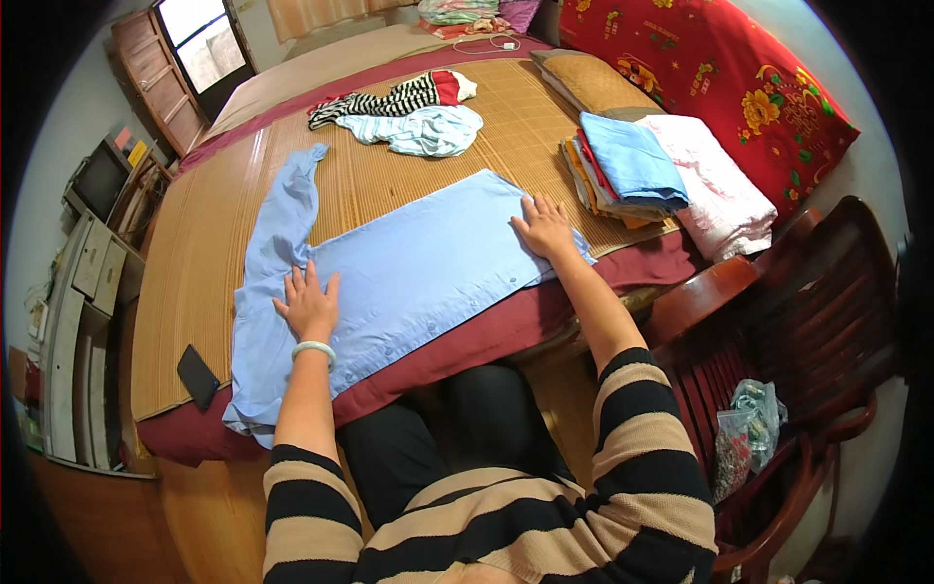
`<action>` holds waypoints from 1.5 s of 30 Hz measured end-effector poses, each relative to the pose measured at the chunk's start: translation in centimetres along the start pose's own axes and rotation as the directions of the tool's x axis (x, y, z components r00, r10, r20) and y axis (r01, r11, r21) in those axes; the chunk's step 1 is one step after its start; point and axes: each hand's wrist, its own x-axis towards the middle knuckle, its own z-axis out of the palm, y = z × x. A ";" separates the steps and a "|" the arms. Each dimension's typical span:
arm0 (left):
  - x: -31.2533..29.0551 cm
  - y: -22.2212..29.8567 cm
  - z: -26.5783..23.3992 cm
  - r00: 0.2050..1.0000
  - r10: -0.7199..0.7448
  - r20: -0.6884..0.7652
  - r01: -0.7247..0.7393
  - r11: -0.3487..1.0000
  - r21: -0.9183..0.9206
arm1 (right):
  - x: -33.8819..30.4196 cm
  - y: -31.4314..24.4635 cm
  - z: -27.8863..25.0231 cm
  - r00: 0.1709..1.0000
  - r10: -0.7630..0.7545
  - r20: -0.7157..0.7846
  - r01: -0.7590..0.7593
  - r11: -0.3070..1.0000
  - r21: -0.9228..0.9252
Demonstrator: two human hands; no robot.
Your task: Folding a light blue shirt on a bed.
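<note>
A light blue button-up shirt lies spread sideways on the bed's near edge, its buttons along the side closest to me. One sleeve stretches away from me on the left. My left hand, with a pale bangle at the wrist, rests flat on the shirt near its collar end, fingers spread. Near the hem end on the right, my right hand presses flat on the fabric, fingers apart. Neither hand grips anything.
A woven mat covers the bed. Beyond the shirt lie a striped garment and a pale crumpled one. Folded clothes are stacked at the right. A black phone lies at the left edge; a wooden chair stands right.
</note>
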 end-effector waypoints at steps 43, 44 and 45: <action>-0.1 -0.7 0.7 0.995 0.000 -0.101 -0.011 0.994 -0.106 | -0.3 0.0 0.6 0.998 -0.017 -0.066 0.011 0.996 -0.091; 0.0 -0.6 0.8 0.995 0.010 -0.099 -0.021 0.994 -0.110 | -0.3 0.2 0.5 0.997 -0.031 -0.070 0.024 0.995 -0.093; 0.1 -0.5 0.8 0.994 0.013 -0.110 -0.028 0.991 -0.131 | -0.2 0.4 0.4 0.997 -0.020 -0.071 0.013 0.996 -0.093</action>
